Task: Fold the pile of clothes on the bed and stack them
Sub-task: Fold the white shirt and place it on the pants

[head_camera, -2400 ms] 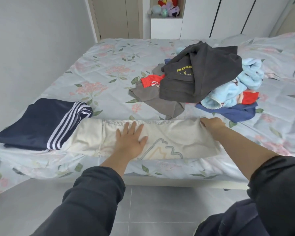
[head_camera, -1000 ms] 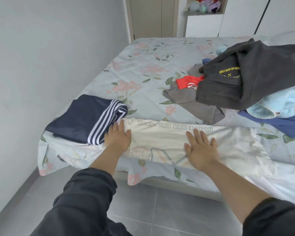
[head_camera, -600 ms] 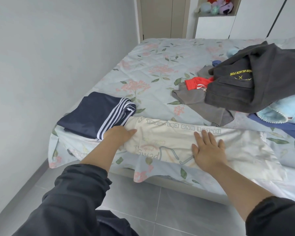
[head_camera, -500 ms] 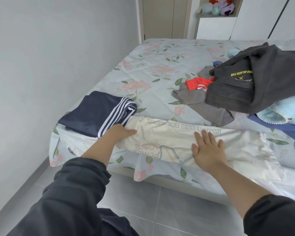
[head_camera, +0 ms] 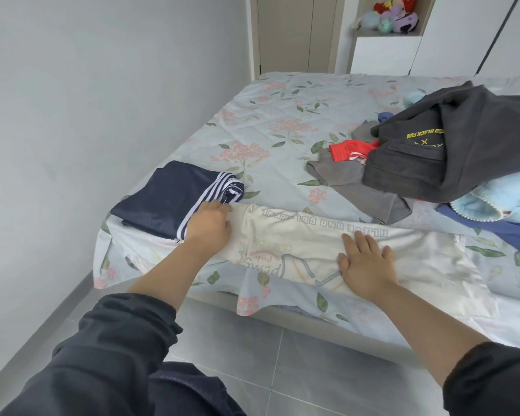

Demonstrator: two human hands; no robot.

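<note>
Along the near edge of the bed (head_camera: 282,115), the cream garment (head_camera: 297,244) lies as a strip, its long axis running left to right. The left hand (head_camera: 209,226) curls its fingers round the strip's left end, just beside the folded navy garment (head_camera: 162,202). The right hand (head_camera: 365,262) presses flat at mid-length. Folding that end rightward over the flat hand looks next.

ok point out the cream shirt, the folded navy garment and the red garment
cream shirt (head_camera: 297,238), head view, printed middle
folded navy garment (head_camera: 159,202), head view, plain navy panel
red garment (head_camera: 346,150), head view, its exposed middle
</note>
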